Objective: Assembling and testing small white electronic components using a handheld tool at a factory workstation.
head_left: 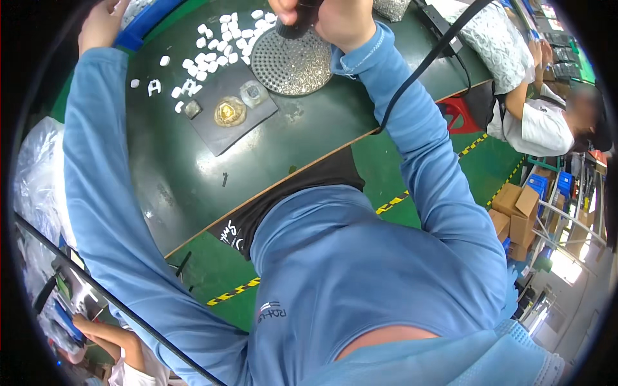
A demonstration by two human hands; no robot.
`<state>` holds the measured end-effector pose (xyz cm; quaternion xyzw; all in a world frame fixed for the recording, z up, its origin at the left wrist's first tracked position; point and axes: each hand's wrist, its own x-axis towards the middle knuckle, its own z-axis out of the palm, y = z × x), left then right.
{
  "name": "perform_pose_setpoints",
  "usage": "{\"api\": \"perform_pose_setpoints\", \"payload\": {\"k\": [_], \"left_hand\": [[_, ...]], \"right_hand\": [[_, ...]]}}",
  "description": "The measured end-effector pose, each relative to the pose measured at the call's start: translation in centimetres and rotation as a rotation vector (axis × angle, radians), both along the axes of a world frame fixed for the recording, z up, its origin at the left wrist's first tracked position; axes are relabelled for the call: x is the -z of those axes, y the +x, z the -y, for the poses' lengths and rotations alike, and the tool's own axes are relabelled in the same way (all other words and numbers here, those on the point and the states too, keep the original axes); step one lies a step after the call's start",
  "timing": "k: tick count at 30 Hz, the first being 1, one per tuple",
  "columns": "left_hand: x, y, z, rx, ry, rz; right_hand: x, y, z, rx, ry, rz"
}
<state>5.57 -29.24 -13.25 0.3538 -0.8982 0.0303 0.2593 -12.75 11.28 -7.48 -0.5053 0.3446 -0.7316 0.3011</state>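
At the top left, my left hand is beside the rim of a blue bin; its fingertips run out of the picture. My right hand is closed around a dark, rounded tool, its kind hard to make out, above a round tray with rows of holes. Small metal parts, like screws, cover the tray's right side. Many small white plastic pieces lie scattered to its left. On a dark grey pad rest a yellowish round piece, a clear piece and a small block.
The dark green worktable has a wooden front edge. A black cable crosses my right forearm. Near the back right are a black box and a filled bag. Co-workers sit right and lower left; cartons stand farther off.
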Motion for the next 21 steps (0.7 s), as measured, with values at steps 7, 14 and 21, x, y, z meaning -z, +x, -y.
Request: {"api": "perform_pose_setpoints", "payload": {"k": [7,14,21], "left_hand": [[-1.6,-0.4,-16.6,0.697,0.296,0.092],[0.3,-2.2,-18.0,0.772,0.280,0.150],[-2.1,1.4,-24.2,0.624,1.408,-0.886]], "right_hand": [[-1.6,-0.2,-0.4,0.022,0.013,0.035],[-0.1,-0.6,0.5,-0.015,0.006,-0.004],[-0.2,-0.7,0.6,-0.081,-0.066,0.035]]}}
